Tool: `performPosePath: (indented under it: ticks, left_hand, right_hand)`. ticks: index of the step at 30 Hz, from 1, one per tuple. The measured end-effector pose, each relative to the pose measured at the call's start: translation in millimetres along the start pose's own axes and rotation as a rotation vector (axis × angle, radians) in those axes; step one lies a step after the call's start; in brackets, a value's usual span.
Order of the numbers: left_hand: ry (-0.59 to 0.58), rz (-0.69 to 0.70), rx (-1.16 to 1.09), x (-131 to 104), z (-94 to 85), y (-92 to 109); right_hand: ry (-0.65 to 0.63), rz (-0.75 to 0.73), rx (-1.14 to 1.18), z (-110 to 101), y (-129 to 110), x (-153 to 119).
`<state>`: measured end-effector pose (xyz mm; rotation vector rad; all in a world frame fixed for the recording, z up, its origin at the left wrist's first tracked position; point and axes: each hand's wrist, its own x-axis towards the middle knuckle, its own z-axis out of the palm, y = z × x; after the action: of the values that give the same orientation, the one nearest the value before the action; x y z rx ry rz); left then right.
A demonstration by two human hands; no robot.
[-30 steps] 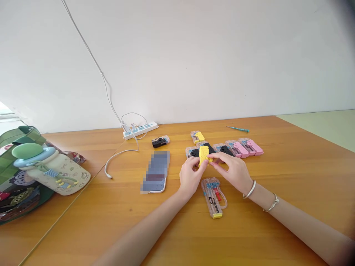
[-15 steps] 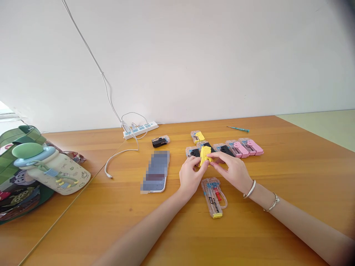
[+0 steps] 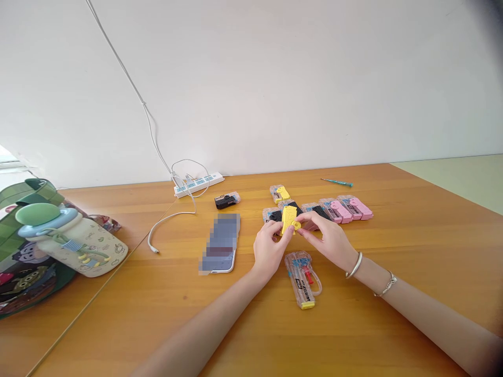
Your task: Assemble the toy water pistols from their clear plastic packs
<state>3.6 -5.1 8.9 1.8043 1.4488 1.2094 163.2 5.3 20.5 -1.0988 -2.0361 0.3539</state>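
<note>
My left hand (image 3: 270,251) pinches a yellow plastic cover (image 3: 289,217) between thumb and fingers, raised over the table. At the cover's lower right edge is a small round yellow piece (image 3: 296,225), which my right hand (image 3: 332,238) grips with thumb and fingertips. Whether the round piece is fixed to the cover I cannot tell. Below the hands lies a clear mini water gun body (image 3: 299,283) with a red part, a looped tube and a yellow end. Several finished-looking water guns lie behind my hands, among them a pink one (image 3: 356,207) and a yellow one (image 3: 280,193).
A phone (image 3: 223,243) lies left of my hands, with a black water gun (image 3: 227,200) beyond it. Farther back are a white power strip (image 3: 199,184) with a cable and a thin screwdriver (image 3: 337,183). A bottle (image 3: 94,251) and a green bag (image 3: 19,196) stand at left.
The yellow cover has tilted slightly and shifted a little left. The round yellow piece now shows more clearly at its side, between my right fingertips.
</note>
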Motion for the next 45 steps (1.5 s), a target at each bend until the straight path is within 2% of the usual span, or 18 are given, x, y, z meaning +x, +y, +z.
performPosePath:
  ticks: [5, 10, 16, 21, 25, 28, 31, 36, 41, 45]
  left_hand:
    - [-0.003, 0.0, -0.018, 0, -1.0, 1]
    - [0.014, 0.002, -0.049, 1, -1.8, 3]
    - [0.001, 0.063, 0.005, -1, -1.2, 4]
    - [0.02, 0.081, 0.027, -2, -0.6, 4]
    - [0.044, 0.111, 0.064, -1, 1.2, 1]
    - [0.052, 0.142, 0.041, 0, 3.2, -3]
    - [0.061, 0.166, -0.05, 3, 3.3, -5]
    - [-0.039, 0.171, -0.302, 4, -0.7, -5]
    - [-0.169, 0.01, -0.517, 3, -0.9, -5]
    - [-0.205, -0.012, -0.478, 3, 0.4, -4]
  right_hand:
    - [-0.006, 0.018, 0.088, -1, -3, 1]
    - [0.018, 0.146, 0.23, 2, -4, 2]
    - [-0.116, 0.14, 0.414, 2, -6, 2]
    - [-0.089, 0.151, 0.447, 4, -7, 1]
    - [-0.003, 0.197, 0.46, 9, -4, 0]
    - [0.057, 0.176, 0.421, 10, -2, -1]
    - [0.099, 0.084, 0.322, 7, -2, -3]
    - [0.115, -0.109, 0.137, 4, 0, -3]
    - [0.087, -0.221, -0.042, 1, 4, -1]
    - [0.043, -0.238, -0.142, -1, 1, -1]
